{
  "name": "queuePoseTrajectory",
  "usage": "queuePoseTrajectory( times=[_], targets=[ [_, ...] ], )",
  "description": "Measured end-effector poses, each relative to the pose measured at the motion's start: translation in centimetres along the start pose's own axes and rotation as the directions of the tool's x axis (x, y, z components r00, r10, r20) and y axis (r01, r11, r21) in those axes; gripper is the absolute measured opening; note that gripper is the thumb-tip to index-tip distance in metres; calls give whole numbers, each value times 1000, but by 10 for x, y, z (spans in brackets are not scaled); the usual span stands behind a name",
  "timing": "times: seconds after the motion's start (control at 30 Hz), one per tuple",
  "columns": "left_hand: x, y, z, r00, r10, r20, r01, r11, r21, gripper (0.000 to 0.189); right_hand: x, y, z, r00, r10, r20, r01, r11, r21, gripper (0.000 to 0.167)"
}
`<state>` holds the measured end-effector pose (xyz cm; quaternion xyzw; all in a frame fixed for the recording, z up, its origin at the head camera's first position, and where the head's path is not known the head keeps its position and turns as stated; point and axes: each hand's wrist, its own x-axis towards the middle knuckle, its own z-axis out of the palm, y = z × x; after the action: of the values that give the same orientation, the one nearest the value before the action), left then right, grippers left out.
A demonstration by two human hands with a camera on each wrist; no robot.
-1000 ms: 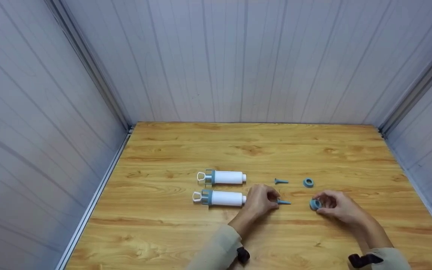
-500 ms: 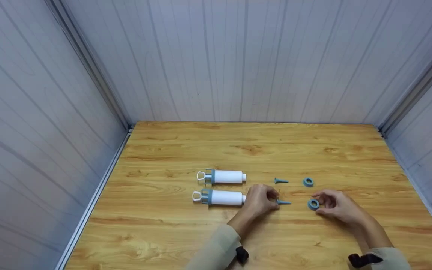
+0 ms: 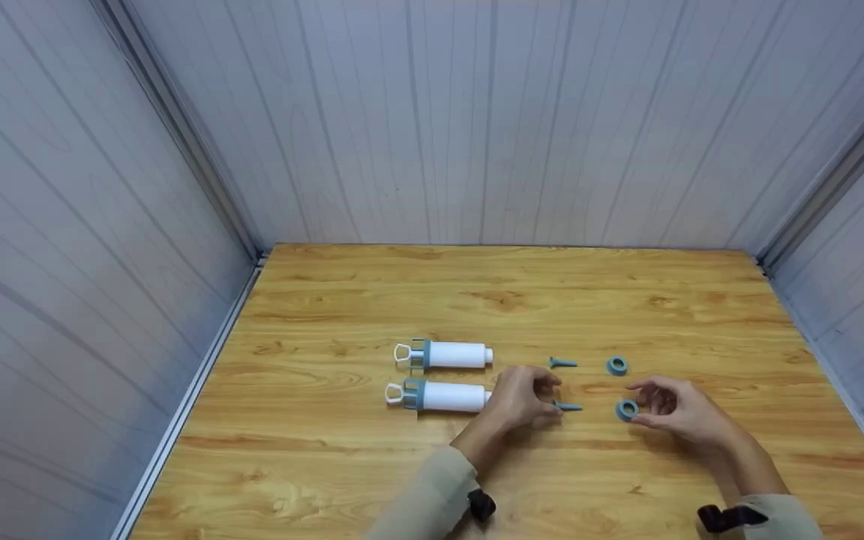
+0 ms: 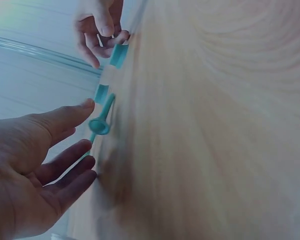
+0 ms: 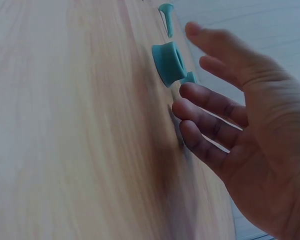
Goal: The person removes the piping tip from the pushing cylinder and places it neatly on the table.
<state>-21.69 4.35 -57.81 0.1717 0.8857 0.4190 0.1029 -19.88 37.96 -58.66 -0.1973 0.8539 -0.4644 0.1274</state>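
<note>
My left hand (image 3: 519,397) hovers at the flared end of the nearer teal nozzle (image 3: 570,406), thumb and fingers spread around it without a grip. In the left wrist view this nozzle (image 4: 104,116) lies just beyond the parted fingertips. To the right, my right hand (image 3: 683,411) is beside the nearer teal ring (image 3: 627,409), which lies flat on the table. The right wrist view has that ring (image 5: 168,64) apart from the loosely bent fingers (image 5: 210,122). A white syringe-like cylinder (image 3: 453,397) with a teal collar and white pull handle lies left of my left hand, its tip partly hidden.
Behind it lies a matching white cylinder (image 3: 458,354), in line with a second teal nozzle (image 3: 562,362) and a second teal ring (image 3: 616,365). All rest on a wood-grain table (image 3: 507,292) with pale panel walls (image 3: 447,127) at the back and sides.
The nearer ring, held tilted in my right hand a second ago, now lies flat and released. My left thumb and fingers have parted from the nearer nozzle.
</note>
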Motion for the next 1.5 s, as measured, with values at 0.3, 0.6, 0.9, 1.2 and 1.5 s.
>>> queuePoseTrajectory(
  times=[0.3,0.6,0.9,1.2,1.5],
  targets=[
    [-2,4,-19,999,0,51,1,1000,-23,40,2,-10,6,980,-80,-185,65,994,-84,40],
    [-10,-3,-54,994,99,50,-99,995,-5,40,4,-15,5,940,-195,-281,163,977,-136,35],
    [-24,-14,-92,990,118,77,-120,993,14,47,-1,-10,-8,954,-141,-264,100,981,-164,36],
    [-45,-40,-137,986,150,79,-150,989,-10,48,-13,-4,-22,957,-122,-265,95,989,-113,38],
    [-57,-64,-179,990,143,14,-143,989,35,48,-16,-2,-38,941,-84,-327,38,989,-144,40]
  ],
)
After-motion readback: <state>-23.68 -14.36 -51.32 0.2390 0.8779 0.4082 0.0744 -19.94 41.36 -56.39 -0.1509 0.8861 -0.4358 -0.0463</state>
